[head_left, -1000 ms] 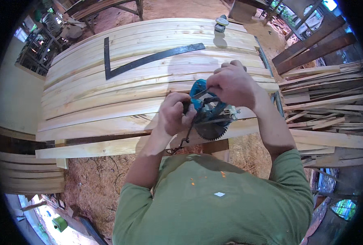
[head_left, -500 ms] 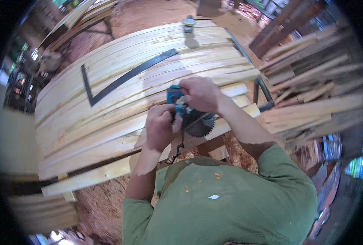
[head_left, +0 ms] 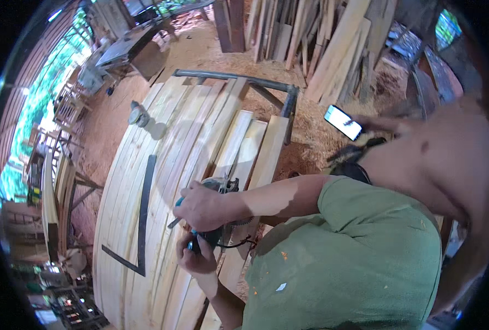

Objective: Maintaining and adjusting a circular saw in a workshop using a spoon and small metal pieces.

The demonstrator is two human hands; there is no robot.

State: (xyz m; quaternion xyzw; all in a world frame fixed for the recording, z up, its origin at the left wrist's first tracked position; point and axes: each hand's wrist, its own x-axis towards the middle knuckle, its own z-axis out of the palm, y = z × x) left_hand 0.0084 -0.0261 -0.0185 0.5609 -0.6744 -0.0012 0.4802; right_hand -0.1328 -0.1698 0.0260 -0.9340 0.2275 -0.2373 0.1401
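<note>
A circular saw (head_left: 216,237) with a teal-and-black body sits over the planks, a toothed blade partly visible at its side. My right hand (head_left: 203,206) is closed over its upper part and hides much of it. Lower in the picture my left hand (head_left: 196,256) wraps around another part of the body, with a dark cord running out beside it. Under the saw lies a row of pale wooden planks (head_left: 118,198) laid side by side. Left of my hands a dark L-shaped framing square (head_left: 145,214) rests flat on the planks.
A small grey container (head_left: 139,115) stands on the far planks. A metal frame (head_left: 233,77) bounds the planks' far end. At right, another person (head_left: 420,148) stands close, holding a lit phone (head_left: 343,122). Boards (head_left: 338,55) lean behind; sawdust covers the floor.
My view has swung to the right, so the planks now run up the picture and the person with the phone has come into sight. Both hands stay on the saw.
</note>
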